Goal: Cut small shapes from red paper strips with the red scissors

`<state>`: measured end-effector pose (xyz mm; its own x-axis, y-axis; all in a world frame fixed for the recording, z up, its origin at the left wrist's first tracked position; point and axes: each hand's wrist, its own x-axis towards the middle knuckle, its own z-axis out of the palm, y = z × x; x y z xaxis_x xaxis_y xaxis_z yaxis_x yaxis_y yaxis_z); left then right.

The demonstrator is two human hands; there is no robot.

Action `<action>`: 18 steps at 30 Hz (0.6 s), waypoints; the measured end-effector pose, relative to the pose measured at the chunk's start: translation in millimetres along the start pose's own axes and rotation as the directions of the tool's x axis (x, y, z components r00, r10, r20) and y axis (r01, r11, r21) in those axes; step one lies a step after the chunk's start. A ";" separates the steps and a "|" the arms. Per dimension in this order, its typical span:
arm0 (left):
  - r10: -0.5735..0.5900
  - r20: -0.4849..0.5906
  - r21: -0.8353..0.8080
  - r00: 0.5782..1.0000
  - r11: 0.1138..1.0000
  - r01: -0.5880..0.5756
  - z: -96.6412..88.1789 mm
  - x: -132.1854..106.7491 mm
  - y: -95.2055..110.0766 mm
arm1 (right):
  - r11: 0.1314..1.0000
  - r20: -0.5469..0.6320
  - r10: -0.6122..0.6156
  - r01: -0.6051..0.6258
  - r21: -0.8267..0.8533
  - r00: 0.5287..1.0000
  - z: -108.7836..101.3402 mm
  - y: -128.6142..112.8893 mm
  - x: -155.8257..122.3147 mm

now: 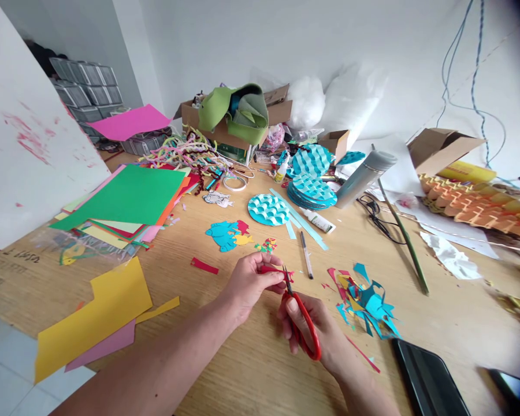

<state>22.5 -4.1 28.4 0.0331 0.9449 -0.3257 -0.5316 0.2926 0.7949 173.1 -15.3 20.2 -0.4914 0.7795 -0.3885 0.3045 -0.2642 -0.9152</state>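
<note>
Scissors (307,316) sit in our right hand (325,329), which is wrapped round the handles (316,349), blades (288,279) at the red paper (266,269) our left hand (248,284) pinches, above the tabletop (238,370), nearer its front edge.

No text can be read clearly: the handwriting (22,255) on the worktop (247,378) is unclear, the lying bottle's label (320,221) too small.

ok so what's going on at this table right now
Some paper cutting by hand: the left hand pinches a red strip, and the right hand holds the scissors, their blades at the strip. A blue cut-out lies beyond the left hand, scraps lie to the right, and a paper stack sits at left.
</note>
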 end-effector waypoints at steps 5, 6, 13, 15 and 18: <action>0.008 0.003 -0.004 1.000 1.000 -0.008 -0.3 0.4 -1.3 | 1.000 -0.001 0.005 -0.005 -0.001 1.000 -0.3 2.0 0.9; 0.012 0.004 -0.002 1.000 1.000 -0.012 -0.5 0.7 -1.7 | 1.000 -0.002 0.005 -0.005 -0.004 1.000 -0.3 2.0 1.3; 0.039 0.020 0.044 0.999 0.998 -0.040 -1.6 1.8 -3.3 | 1.000 0.011 -0.012 0.012 -0.009 1.000 -1.8 4.2 1.9; 0.039 0.024 0.053 0.999 0.998 -0.040 -1.6 1.6 -2.9 | 1.000 0.013 -0.018 0.018 -0.014 1.000 -2.5 5.0 1.4; 0.037 0.020 0.058 0.999 0.998 -0.038 -1.3 1.2 -2.0 | 1.000 0.018 -0.020 0.020 -0.006 1.000 -2.7 5.0 1.0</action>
<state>22.5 -3.7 25.7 0.0307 0.9579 -0.2853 -0.4824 0.2642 0.8352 176.4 -14.3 15.5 -0.5116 0.7746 -0.3718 0.2998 -0.2446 -0.9221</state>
